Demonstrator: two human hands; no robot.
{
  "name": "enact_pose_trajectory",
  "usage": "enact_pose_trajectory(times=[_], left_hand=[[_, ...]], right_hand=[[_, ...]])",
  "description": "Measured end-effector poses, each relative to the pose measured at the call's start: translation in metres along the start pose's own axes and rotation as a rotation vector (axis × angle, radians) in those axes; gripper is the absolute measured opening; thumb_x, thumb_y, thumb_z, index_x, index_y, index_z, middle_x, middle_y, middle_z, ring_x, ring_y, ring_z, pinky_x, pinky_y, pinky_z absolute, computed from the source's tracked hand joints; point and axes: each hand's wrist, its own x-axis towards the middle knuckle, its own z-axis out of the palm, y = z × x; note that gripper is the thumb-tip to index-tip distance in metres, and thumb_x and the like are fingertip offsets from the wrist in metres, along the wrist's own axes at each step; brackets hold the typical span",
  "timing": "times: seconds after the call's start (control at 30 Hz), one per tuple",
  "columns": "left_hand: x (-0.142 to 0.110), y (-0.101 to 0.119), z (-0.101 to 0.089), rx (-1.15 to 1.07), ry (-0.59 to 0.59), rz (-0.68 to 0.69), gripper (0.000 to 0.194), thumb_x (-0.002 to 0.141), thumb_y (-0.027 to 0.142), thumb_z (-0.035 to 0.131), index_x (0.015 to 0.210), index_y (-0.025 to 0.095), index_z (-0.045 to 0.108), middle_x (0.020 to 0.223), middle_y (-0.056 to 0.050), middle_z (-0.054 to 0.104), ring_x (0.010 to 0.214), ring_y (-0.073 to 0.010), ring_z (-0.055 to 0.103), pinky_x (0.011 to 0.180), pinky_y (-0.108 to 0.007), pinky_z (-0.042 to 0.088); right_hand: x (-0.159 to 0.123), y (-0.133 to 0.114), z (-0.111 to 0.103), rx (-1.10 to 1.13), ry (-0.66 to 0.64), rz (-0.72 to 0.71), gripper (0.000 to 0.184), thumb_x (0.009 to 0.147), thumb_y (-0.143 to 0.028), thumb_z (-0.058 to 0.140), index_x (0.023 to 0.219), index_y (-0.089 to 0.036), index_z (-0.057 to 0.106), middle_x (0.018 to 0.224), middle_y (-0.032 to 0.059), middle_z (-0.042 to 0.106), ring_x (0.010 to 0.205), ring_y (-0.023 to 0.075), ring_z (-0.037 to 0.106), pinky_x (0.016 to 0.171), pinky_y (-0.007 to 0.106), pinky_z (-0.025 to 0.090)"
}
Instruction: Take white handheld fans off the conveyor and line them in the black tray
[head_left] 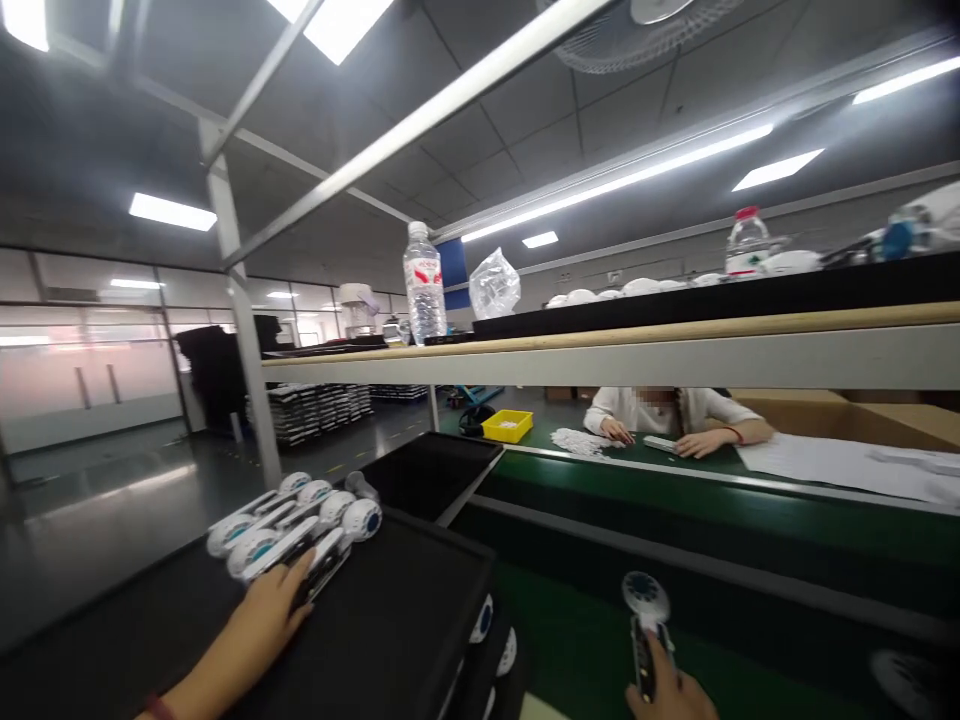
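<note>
Head view: left grip clasps row-end device beside tray's open space; right grip, white device above belt.

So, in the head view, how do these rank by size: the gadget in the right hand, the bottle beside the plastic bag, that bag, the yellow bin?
1. Bottle and gadget: too alike to rank, gadget partly hidden
2. Plastic bag
3. Yellow bin

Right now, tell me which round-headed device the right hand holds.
The device over the green surface, between the black trays and the blurred white shape far right.
</note>
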Motion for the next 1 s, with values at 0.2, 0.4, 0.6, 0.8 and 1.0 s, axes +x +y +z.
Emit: enact_pose_trajectory(times=[0.2,0.4,0.6,0.8,1.0], left_hand=[[0.016,0.084,-0.024,0.043,0.426,0.384,0.05,0.076,0.039,0.036,0.112,0.011,0.056,0.121,-0.021,0.044,0.117,-0.0368,0.032,0.099,-0.052,0.022],[-0.007,0.325,-0.056,-1.263,-0.473,0.319,0.075,0.064,0.041,0.063,0.128,0.013,0.035,0.128,-0.015,0.04,0.122,-0.0276,0.03,0.106,-0.042,0.01],[-0.043,0.43,-0.039,-1.786,-0.811,0.134,0.046,0.077,0.054,0.039,0.104,0.017,0.042,0.066,-0.001,0.055,0.063,-0.0162,0.058,0.06,-0.027,0.043],[-0.075,0.421,-0.026,-1.962,-0.786,-0.108,0.05,0.073,0.053,0.052,0.106,0.019,0.038,0.066,-0.002,0.058,0.061,-0.0168,0.06,0.06,-0.027,0.043],[-0.07,0.406,-0.02,-2.011,-0.79,-0.175,0.077,0.058,0.055,0.066,0.113,0.017,0.026,0.055,-0.002,0.057,0.056,-0.0232,0.061,0.056,-0.031,0.043]], right_hand=[[-0.051,-0.02,-0.015,0.286,0.135,-0.174,0.059,0.076,-0.041,0.031,0.129,-0.016,0.024,0.12,0.0135,0.034,0.106,0.0265,0.045,0.084,0.033,0.043],[-0.106,-0.059,-0.05,0.337,0.364,-0.419,0.058,0.083,-0.048,0.038,0.13,-0.03,0.007,0.13,0.0097,0.021,0.119,0.0311,0.028,0.091,0.044,0.036],[-0.111,-0.031,-0.114,0.326,0.378,-0.702,0.048,0.087,-0.058,0.02,0.131,-0.039,0.014,0.132,0.0002,0.03,0.12,0.0268,0.028,0.098,0.043,0.028],[-0.031,0.046,-0.157,0.11,0.249,0.052,0.057,0.086,-0.037,0.042,0.132,-0.007,0.025,0.134,0.0203,0.019,0.125,0.0371,0.011,0.101,0.053,0.014],[0.025,0.072,-0.141,0.047,0.126,0.258,0.042,0.083,-0.03,0.056,0.119,-0.012,0.042,0.107,0.0108,0.051,0.101,0.0265,0.048,0.089,0.05,0.037]])
